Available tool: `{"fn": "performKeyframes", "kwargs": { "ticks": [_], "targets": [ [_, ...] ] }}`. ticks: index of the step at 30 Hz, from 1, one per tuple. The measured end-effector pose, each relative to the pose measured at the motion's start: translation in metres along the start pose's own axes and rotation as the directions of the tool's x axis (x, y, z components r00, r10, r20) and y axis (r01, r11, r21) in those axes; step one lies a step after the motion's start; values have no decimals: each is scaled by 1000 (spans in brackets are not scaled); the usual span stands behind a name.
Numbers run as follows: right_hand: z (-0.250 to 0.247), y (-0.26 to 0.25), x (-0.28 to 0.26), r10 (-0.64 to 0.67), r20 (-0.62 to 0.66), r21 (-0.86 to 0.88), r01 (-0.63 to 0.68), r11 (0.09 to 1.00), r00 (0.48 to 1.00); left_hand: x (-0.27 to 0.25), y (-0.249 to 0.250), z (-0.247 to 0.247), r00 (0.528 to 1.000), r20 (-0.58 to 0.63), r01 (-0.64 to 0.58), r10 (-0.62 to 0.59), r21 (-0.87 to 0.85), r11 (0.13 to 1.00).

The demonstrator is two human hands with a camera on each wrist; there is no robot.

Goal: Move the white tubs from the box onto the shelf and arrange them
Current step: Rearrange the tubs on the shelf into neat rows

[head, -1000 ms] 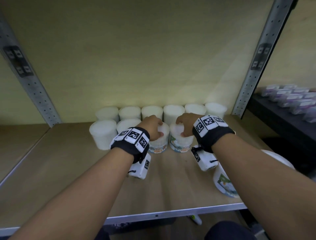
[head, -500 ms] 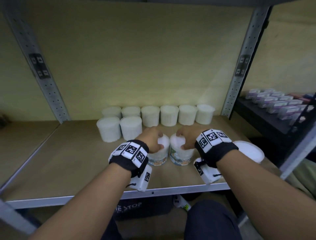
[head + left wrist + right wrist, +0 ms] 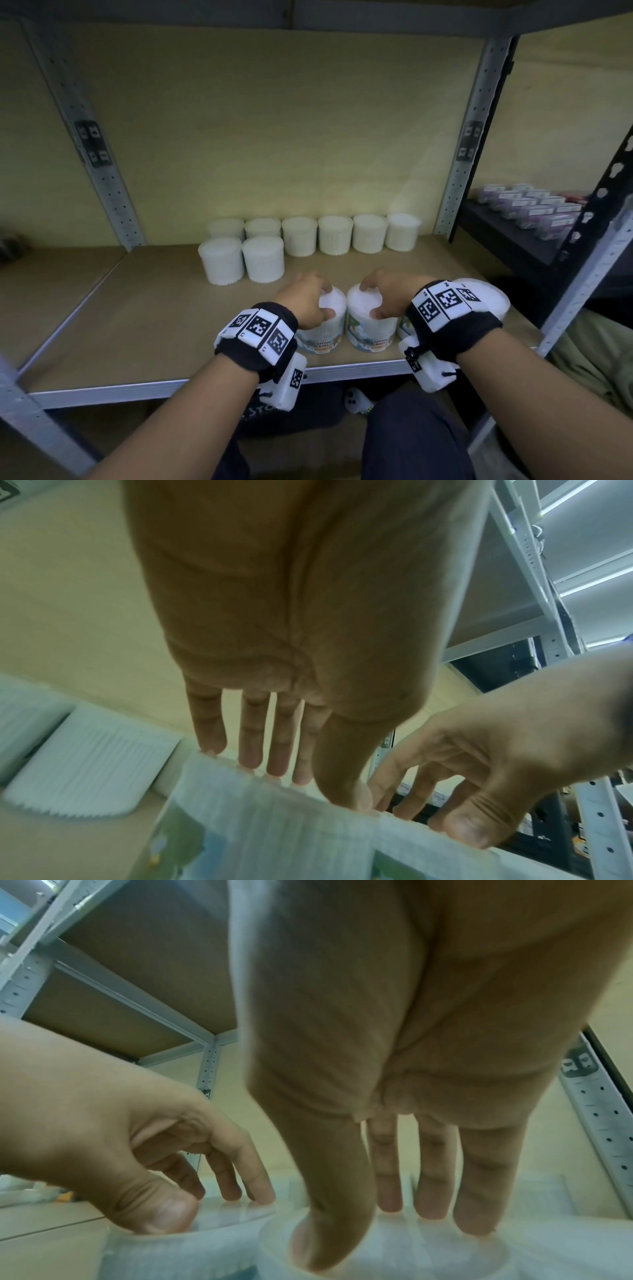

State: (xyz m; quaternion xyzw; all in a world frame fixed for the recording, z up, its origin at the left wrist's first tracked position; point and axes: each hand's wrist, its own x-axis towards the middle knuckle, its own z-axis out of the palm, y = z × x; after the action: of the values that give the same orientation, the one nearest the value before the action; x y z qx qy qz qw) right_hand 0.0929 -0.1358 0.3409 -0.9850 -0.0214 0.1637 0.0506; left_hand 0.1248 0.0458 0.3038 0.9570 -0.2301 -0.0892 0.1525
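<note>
Your left hand (image 3: pixel 306 298) grasps the lid edge of the left tub (image 3: pixel 325 327) from above — fingertips (image 3: pixel 248 761) on the far rim, thumb on the near rim. This tub stands upright near the front edge of the shelf (image 3: pixel 144 329). Ahead of and to the left of this hand, eight stored tubs (image 3: pixel 263 258) stand in two rows: two in front, six along the back wall.

Just right of your left hand, your right hand (image 3: pixel 390 296) grasps the right tub (image 3: pixel 368 325) in the same top-down grip, thumb (image 3: pixel 318 1240) on the near rim. The two tubs stand side by side, touching or nearly so. To the right of this hand, partly hidden behind the wrist, lies a wider white lidded container (image 3: pixel 489 298). Further right, small boxes (image 3: pixel 534 209) sit on a dark rack.
</note>
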Motion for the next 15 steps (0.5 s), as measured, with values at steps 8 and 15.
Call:
{"fn": "performKeyframes", "kwargs": {
  "ticks": [8, 15],
  "targets": [
    [-1, 2, -7, 1, 27, 29, -1, 1000, 1000, 0, 0, 2, 1000, 4, 7, -7, 9, 1000],
    [-6, 1, -3, 19, 63, 46, -22, 999, 998, -2, -2, -3, 1000, 30, 5, -5, -24, 1000]
  ]
}}
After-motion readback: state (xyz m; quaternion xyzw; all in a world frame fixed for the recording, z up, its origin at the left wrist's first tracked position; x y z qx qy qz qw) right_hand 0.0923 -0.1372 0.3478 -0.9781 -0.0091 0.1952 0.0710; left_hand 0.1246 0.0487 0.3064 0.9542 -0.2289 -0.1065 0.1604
